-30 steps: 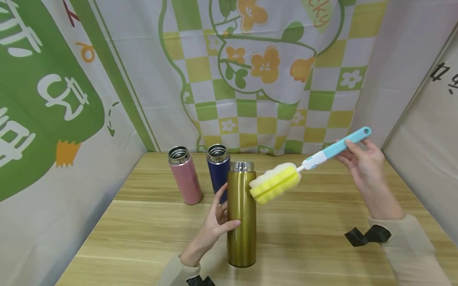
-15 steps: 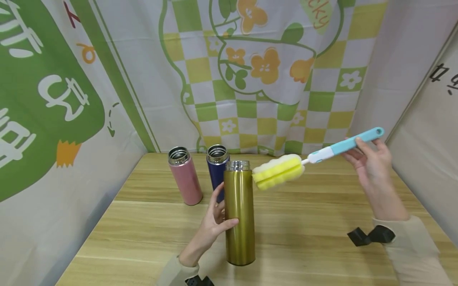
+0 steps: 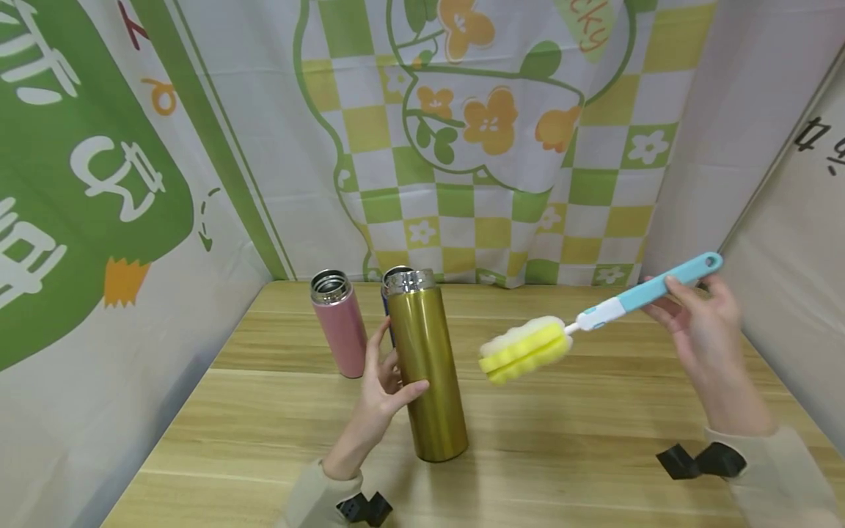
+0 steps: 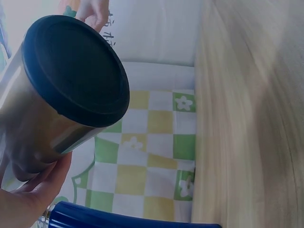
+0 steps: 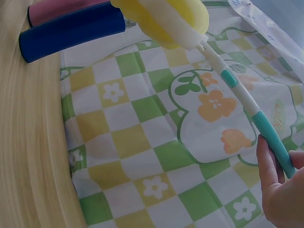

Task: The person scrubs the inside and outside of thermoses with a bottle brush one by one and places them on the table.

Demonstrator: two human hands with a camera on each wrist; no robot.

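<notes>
My left hand (image 3: pixel 370 403) grips a gold thermos bottle (image 3: pixel 432 374) around its side, the thumb across the front. The bottle leans with its silver neck to the left, and its dark base (image 4: pixel 78 69) shows in the left wrist view, raised off the table. On the right, my right hand (image 3: pixel 709 337) holds a bottle brush by its light blue handle (image 3: pixel 660 288). The brush's yellow and white sponge head (image 3: pixel 524 348) points down and left, apart from the gold bottle. Behind that bottle stands a navy thermos bottle (image 5: pixel 71 35), mostly hidden in the head view.
A pink thermos bottle (image 3: pixel 342 326) without a lid stands upright left of the navy one. All of this is on or over a wood-grain table (image 3: pixel 264 425). A green and yellow checked cloth (image 3: pixel 491 227) hangs along the back edge.
The gold bottle has gone from upright to leaning left and has risen, shifting left and hiding more of the navy bottle. My right hand has carried the brush rightward, away from it.
</notes>
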